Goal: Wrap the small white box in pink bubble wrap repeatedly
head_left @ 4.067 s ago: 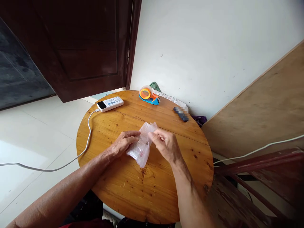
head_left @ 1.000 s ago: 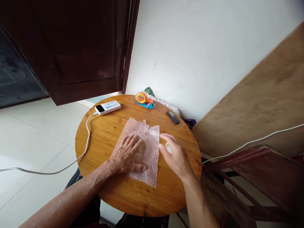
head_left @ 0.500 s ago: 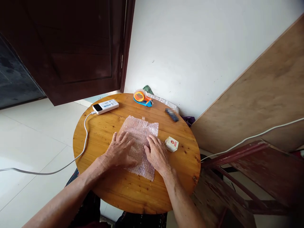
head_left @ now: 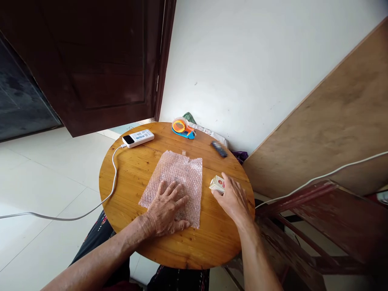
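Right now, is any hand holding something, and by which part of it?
The right hand pinches the small box at its right end, thumb and forefinger on either side. The left hand holds nothing; it lies flat on the bubble wrap.

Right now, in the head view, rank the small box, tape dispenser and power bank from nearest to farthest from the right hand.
1. small box, at the right hand, just left of it.
2. tape dispenser, far side of the table.
3. power bank, far left edge.
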`<state>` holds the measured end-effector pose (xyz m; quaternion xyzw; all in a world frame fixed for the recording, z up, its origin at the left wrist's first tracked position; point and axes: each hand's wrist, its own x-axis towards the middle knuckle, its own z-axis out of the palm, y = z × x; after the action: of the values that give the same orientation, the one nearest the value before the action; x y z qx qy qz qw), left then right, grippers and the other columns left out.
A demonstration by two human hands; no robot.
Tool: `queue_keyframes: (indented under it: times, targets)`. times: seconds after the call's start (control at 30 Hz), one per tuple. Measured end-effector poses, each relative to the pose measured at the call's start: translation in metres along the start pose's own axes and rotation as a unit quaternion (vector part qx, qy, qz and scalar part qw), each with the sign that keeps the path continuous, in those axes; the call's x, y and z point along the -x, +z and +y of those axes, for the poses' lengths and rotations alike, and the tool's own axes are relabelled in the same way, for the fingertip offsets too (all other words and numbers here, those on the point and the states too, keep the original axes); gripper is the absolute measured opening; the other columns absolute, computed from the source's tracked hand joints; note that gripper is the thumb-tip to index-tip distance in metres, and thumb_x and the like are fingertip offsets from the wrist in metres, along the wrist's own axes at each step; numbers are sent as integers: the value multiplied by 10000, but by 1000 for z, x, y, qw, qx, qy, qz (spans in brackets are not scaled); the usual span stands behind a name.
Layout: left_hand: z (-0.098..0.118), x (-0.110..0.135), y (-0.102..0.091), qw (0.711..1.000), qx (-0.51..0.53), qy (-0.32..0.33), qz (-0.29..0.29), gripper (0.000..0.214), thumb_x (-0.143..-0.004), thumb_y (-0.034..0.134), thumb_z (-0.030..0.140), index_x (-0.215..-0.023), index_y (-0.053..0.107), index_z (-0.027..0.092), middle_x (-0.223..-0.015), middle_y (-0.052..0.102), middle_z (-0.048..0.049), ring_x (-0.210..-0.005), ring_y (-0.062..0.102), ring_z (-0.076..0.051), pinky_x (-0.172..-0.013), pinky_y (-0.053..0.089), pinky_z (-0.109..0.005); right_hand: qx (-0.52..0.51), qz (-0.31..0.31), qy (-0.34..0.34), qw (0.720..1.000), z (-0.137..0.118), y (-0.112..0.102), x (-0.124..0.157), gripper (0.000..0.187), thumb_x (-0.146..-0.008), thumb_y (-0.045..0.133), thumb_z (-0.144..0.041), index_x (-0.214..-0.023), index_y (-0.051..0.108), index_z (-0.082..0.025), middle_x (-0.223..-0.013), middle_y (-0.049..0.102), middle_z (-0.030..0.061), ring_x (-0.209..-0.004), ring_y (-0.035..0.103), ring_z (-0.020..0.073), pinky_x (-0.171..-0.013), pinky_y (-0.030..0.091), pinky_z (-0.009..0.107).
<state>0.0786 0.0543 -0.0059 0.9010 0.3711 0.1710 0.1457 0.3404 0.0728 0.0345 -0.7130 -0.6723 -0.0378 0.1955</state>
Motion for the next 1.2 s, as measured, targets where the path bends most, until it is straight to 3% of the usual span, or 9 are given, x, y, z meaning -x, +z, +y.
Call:
queue_keyframes:
  times: [0.1, 0.17, 0.27, 0.4, 0.5, 0.63, 0.73, 1.03, 1.2]
  targets:
    - [-1, -1, 2, 1000, 1, 2, 0, 789, -825, 490, 766, -1405, 538, 233, -1544, 397, -184, -1445, 292, -440, -1145, 128, -736, -54, -44, 71, 995, 11, -8, 4, 415, -772, 640, -294, -1181, 606, -228, -1005, 727, 81, -931, 663, 284, -806, 505, 404]
    - [1, -1, -1, 1000, 2, 6, 0, 789, -807, 532, 756, -1403, 538, 239, -1543, 398, -185, -1441, 298, -444, -1138, 145, -739, -128, -28, 85, 988, -3, -15, 7, 372, -781, 649, -363, -1132, 609, -243, -958, 729, 51, -883, 671, 258, -771, 511, 368]
    - [5, 1, -11, 1000, -4, 4, 18, 817, -782, 565, 762, -1405, 531, 234, -1554, 377, -190, -1443, 299, -432, -1150, 162, -716, -267, -14, 24, 963, -45, -23, 9, 403, -781, 680, -388, -1144, 596, -233, -1034, 726, 48, -911, 671, 223, -818, 514, 330]
    - [-2, 11, -25, 996, -42, -42, 61, 623, -862, 586, 609, -1325, 582, 193, -1492, 459, -190, -1421, 353, -383, -1172, 204, -650, -353, -75, -42, 932, -92, -15, 3, 395, -779, 684, -315, -1149, 579, -222, -1000, 725, 25, -866, 674, 187, -799, 520, 294]
    - [-15, 21, -26, 992, -59, -82, 73, 466, -830, 669, 470, -1222, 623, 221, -1416, 541, -154, -1364, 423, -367, -1149, 265, -633, -320, -97, -62, 940, -101, 3, -3, 409, -771, 681, -276, -1163, 574, -225, -1008, 719, 29, -889, 672, 195, -814, 519, 311]
    - [-25, 31, -21, 993, -30, -81, 79, 547, -771, 706, 442, -1257, 581, 226, -1417, 539, -137, -1356, 431, -354, -1159, 267, -607, -212, -114, -94, 966, -93, 27, -2, 463, -757, 655, -191, -1213, 580, -213, -1128, 697, 84, -1048, 638, 256, -932, 491, 410]
    - [-26, 34, -18, 992, -16, -83, 91, 563, -759, 696, 436, -1253, 568, 197, -1425, 528, -152, -1359, 427, -354, -1178, 231, -601, -195, -109, -119, 967, -87, 37, 3, 576, -765, 650, -178, -1325, 524, -225, -1266, 651, 100, -1165, 592, 272, -1010, 456, 445]
    - [-23, 34, -20, 991, -8, -90, 95, 454, -746, 727, 433, -1098, 612, 171, -1404, 535, -171, -1358, 429, -367, -1181, 246, -592, -205, -103, -91, 969, -85, 40, 6, 451, -798, 656, -241, -1241, 572, -240, -1132, 703, 74, -1030, 648, 255, -904, 505, 400]
    - [-13, 50, -30, 994, -19, -49, 94, 229, -850, 638, 304, -1069, 638, 238, -1335, 592, -86, -1302, 474, -315, -1161, 268, -605, -212, -106, -99, 966, -84, 40, 6, 534, -797, 639, -241, -1319, 530, -207, -1212, 673, 112, -1115, 620, 276, -971, 485, 443]
